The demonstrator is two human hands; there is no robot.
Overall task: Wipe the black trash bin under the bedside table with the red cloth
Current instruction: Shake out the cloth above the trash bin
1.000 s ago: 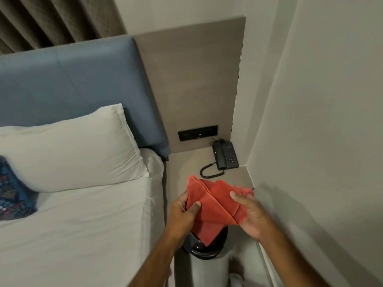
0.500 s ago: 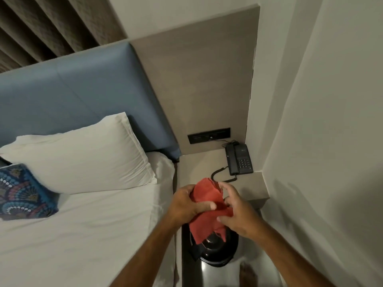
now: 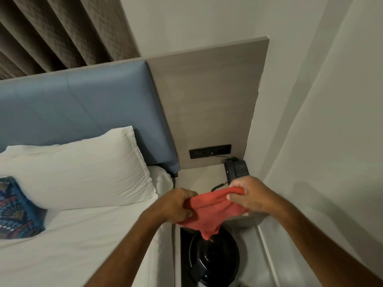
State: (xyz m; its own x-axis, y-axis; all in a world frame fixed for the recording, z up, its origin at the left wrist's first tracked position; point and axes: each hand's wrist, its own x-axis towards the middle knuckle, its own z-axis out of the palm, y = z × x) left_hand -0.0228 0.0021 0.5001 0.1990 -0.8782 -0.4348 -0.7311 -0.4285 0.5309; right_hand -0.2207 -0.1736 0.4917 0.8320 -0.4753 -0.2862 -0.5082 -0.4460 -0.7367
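The red cloth [image 3: 211, 210] is stretched between both hands above the front edge of the bedside table [image 3: 199, 177]. My left hand [image 3: 176, 204] grips its left end and my right hand [image 3: 248, 193] pinches its right end. A loose corner hangs down over the black trash bin [image 3: 215, 259]. The round, glossy bin stands on the floor below the table's front edge, apart from both hands. Its far side is hidden by the cloth and the table.
A black telephone [image 3: 236, 169] with a coiled cord sits on the table's back right. A black socket panel [image 3: 209, 151] is on the wooden wall board. The bed with a white pillow [image 3: 78, 170] lies to the left; a white wall [image 3: 321, 141] closes the right.
Both hands have moved apart and pulled the bunched cloth out wide. The camera has tilted up, so the bin sits lower in the view.
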